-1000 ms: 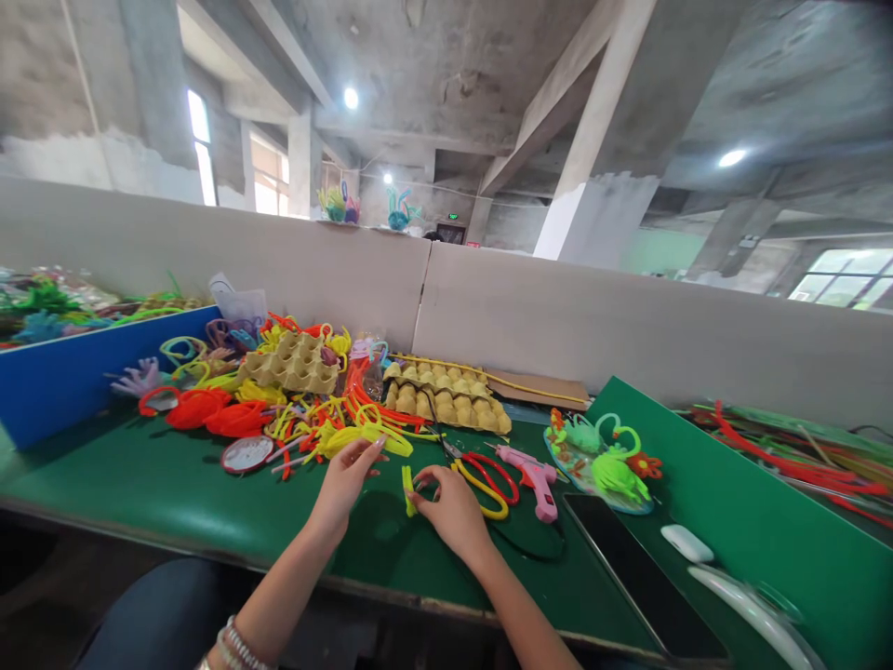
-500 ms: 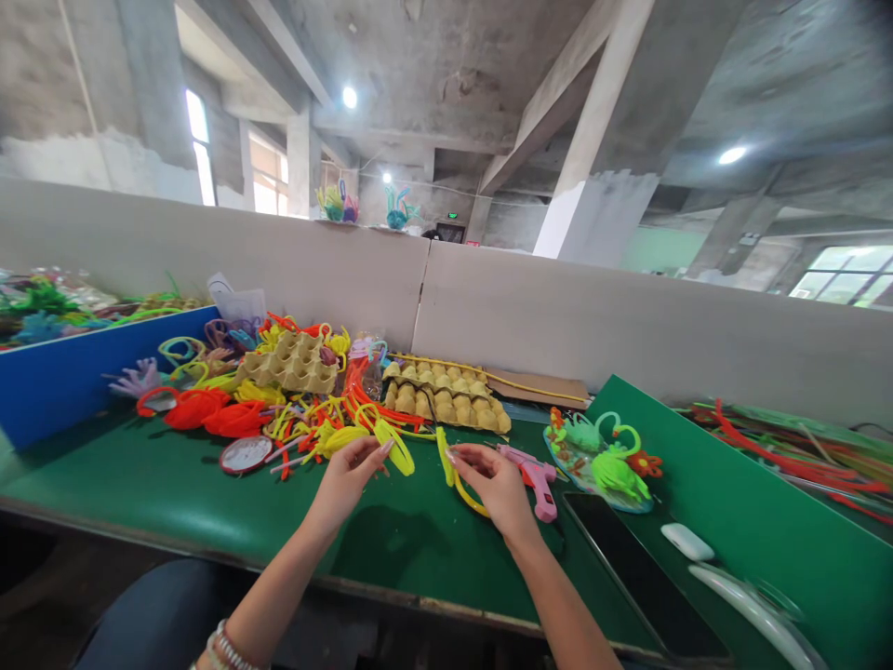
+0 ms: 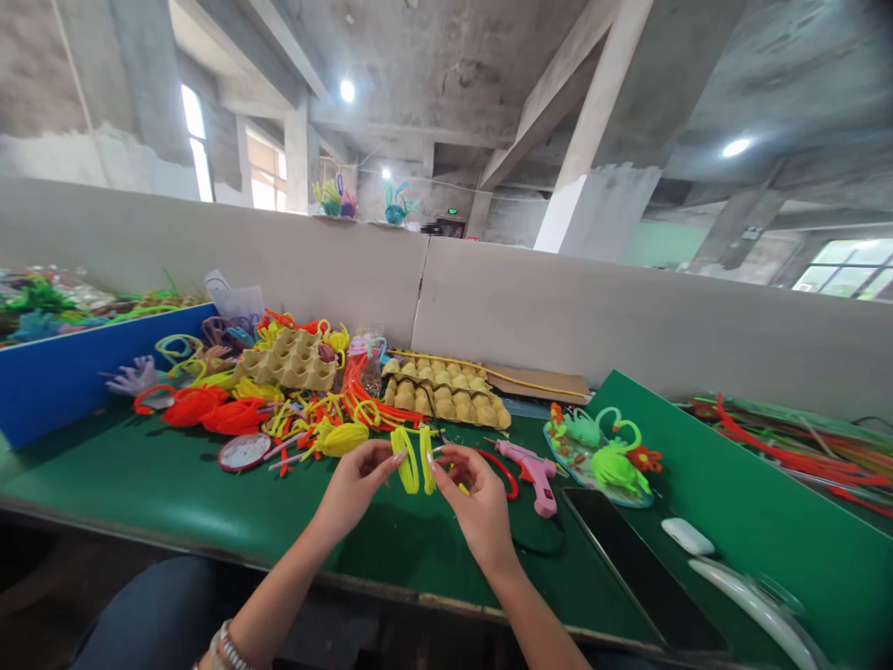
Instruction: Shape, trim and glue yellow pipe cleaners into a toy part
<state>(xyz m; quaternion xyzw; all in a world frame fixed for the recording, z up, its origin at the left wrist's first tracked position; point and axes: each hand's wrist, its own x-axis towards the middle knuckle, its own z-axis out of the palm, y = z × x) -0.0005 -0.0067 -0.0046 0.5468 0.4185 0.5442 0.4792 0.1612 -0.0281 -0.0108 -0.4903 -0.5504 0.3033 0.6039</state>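
Over the green tabletop (image 3: 293,507), my left hand (image 3: 363,479) pinches a bent yellow pipe cleaner loop (image 3: 405,462) between thumb and fingertips. My right hand (image 3: 474,493) grips a second yellow pipe cleaner loop (image 3: 426,461). The two loops hang side by side, nearly upright, with a narrow gap between them. A yellow pipe cleaner bundle (image 3: 347,439) lies just beyond my left hand. To the right of my right hand is a pink glue gun (image 3: 534,473), its dark cord curling on the table. A red curved piece (image 3: 512,479) shows behind my right fingers.
Egg-carton trays (image 3: 453,406), red pipe cleaner shapes (image 3: 199,409) and a small round dish (image 3: 244,452) are on the table. Rightward are a swan ornament (image 3: 618,465), a phone (image 3: 638,568) and a white case (image 3: 687,537). Blue (image 3: 90,372) and green (image 3: 753,493) dividers flank the space.
Both hands have come closer together, bringing the two yellow loops side by side. The long yellow tail under my right hand no longer shows in the same place.
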